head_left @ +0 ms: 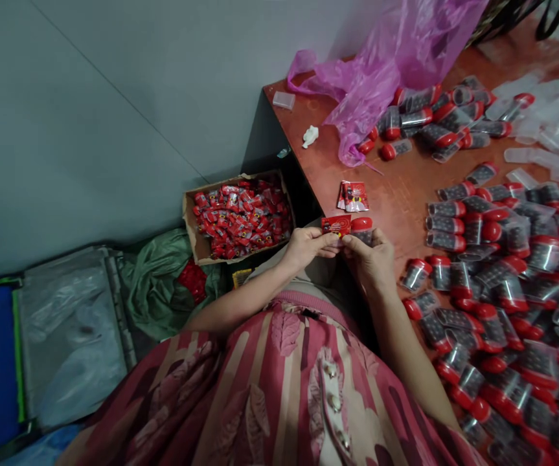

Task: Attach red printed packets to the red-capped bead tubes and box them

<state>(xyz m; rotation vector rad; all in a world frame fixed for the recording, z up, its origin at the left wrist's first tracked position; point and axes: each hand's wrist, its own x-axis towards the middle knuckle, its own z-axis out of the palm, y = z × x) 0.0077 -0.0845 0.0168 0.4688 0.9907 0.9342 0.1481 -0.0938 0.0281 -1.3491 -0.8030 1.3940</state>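
Observation:
Near the table's left edge, my left hand (311, 247) is closed on the lower left of a small red packet (336, 225). My right hand (370, 259) pinches the packet's lower right corner between thumb and finger, and also holds a clear tube with a red cap (362, 225) upright against its fingers. Just beyond, a few more red packets (355, 196) lie overlapping on the orange-brown table (390, 188). Whether the packet is open cannot be seen.
Several red-capped tubes (493, 265) cover the table's right side. A pink plastic bag (371, 84) and white crumpled piece (310, 136) lie farther back. At left stand a cardboard box (190, 226) of red packets, a green sack (150, 278) and a grey crate (70, 323).

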